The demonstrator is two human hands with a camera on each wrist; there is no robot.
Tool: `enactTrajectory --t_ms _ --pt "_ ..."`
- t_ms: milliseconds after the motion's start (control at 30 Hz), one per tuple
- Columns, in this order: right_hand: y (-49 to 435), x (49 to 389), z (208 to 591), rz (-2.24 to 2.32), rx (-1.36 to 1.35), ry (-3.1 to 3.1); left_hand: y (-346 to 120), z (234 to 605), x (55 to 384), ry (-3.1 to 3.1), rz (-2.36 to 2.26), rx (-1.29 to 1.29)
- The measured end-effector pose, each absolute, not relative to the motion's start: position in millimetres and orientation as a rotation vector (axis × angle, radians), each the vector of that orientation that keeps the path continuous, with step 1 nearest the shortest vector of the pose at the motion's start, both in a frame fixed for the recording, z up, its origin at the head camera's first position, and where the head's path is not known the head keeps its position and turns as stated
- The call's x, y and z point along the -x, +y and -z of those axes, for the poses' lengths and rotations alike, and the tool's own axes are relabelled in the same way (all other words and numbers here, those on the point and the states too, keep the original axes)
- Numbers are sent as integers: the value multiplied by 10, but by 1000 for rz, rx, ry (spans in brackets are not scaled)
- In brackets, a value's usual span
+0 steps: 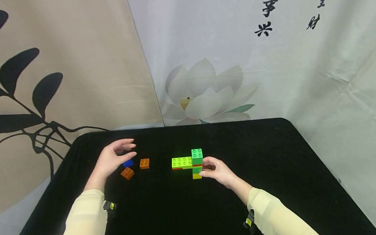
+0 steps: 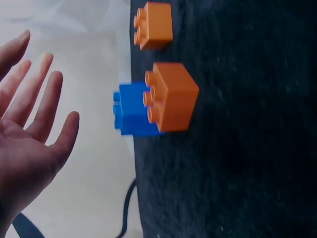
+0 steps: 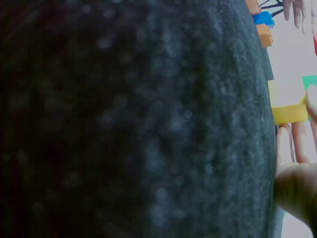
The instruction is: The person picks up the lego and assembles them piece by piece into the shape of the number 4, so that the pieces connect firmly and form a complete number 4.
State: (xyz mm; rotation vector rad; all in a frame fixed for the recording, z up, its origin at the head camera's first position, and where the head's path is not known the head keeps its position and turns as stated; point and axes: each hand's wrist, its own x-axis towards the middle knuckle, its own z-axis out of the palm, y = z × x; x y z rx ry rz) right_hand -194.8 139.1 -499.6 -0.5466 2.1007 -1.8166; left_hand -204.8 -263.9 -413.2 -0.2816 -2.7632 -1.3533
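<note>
My right hand [image 1: 221,172] grips the right side of a stack of toy building bricks [image 1: 196,156], its thumb at the lower green brick. The stack has green on top, a thin red layer, more green and a yellow brick [image 3: 290,114] at the bottom. A lime-green brick [image 1: 181,162] juts out from it to the left, with red under its end. My left hand [image 1: 114,155] hovers with nothing in it, fingers spread apart from the thumb, above a blue brick [image 2: 136,109]. Beside the blue brick lie one orange brick [image 2: 176,96] and, farther right, another orange brick [image 1: 144,163].
A black cloth [image 1: 167,211] covers the table under the bricks. Behind its far edge hangs a pale curtain [image 1: 209,34] printed with a lotus, dark leaves and characters. Both wrists carry small dark devices, such as the left wrist device [image 1: 109,206].
</note>
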Motion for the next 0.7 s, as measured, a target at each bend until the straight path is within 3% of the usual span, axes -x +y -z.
enactTrajectory --t_ms 700 --pt "1386 1948 4992 1832 530 2077 -2996 4522 1971 -2779 1475 75"
